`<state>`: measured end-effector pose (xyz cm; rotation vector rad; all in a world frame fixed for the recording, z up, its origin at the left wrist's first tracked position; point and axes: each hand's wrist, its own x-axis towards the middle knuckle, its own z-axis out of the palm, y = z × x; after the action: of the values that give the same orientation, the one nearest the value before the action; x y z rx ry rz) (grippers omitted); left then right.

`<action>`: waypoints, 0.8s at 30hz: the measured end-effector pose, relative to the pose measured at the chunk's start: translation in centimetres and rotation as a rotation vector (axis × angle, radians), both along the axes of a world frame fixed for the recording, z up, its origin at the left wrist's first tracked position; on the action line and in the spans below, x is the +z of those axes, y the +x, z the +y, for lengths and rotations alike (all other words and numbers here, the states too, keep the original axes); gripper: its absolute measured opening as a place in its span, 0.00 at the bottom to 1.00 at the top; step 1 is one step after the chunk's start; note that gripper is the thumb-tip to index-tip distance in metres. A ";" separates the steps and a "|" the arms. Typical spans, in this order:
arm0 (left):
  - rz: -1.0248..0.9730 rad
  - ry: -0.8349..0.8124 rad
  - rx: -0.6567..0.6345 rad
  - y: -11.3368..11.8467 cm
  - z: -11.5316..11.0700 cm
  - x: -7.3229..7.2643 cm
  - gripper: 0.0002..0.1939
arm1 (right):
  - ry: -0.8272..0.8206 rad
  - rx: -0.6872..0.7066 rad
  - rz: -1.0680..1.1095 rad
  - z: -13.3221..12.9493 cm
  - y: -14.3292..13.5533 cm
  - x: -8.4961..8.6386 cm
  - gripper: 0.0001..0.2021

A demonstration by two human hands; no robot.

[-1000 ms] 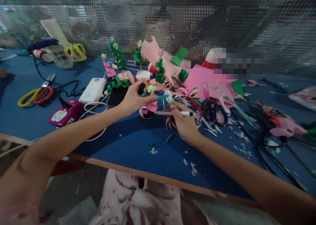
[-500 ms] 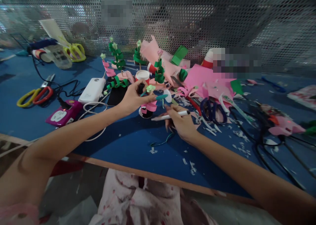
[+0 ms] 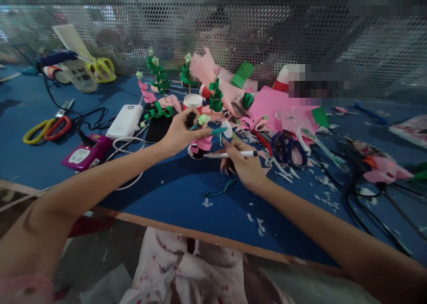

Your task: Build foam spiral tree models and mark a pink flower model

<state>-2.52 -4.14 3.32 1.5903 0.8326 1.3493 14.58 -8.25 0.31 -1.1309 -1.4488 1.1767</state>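
Observation:
My left hand (image 3: 182, 133) is closed around the upper part of a small craft tree with a light green top (image 3: 204, 120) and pink paper strips (image 3: 201, 144). The tree stands on a black and white base (image 3: 196, 152). A teal-coloured tip (image 3: 219, 130) at my left fingers reaches toward a small white disc (image 3: 227, 129); what supports the disc is unclear. My right hand (image 3: 245, 164) grips a white marker (image 3: 247, 154) with a dark end. The marker's other end points left, close to the base; whether it touches cannot be made out.
Green paper trees (image 3: 160, 79) and a red-and-white cup (image 3: 192, 102) stand behind my hands. Pink paper (image 3: 270, 106), blue-handled scissors (image 3: 288, 149) and scraps lie right. A white power bank (image 3: 125, 121), purple socket (image 3: 87, 153) and yellow-red scissors (image 3: 47, 130) lie left.
The marker and my right fingers have shifted slightly, bringing the marker's left end closer to the base. My left hand has barely moved.

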 end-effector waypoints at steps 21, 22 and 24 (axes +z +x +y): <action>-0.020 0.000 0.003 -0.2 0.2 0.0 0.24 | 0.029 -0.111 0.088 0.5 0.2 -0.6 0.19; -0.027 0.002 0.005 -0.3 0.3 0.0 0.24 | 0.033 -0.150 0.109 0.7 0.3 -0.6 0.18; -0.036 0.000 0.003 -0.4 0.4 0.0 0.25 | 0.034 -0.217 0.152 0.9 0.7 -0.6 0.18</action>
<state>-2.95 -3.72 3.34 1.5608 0.8135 1.3761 15.26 -7.35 -0.32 -1.1193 -1.1944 1.0575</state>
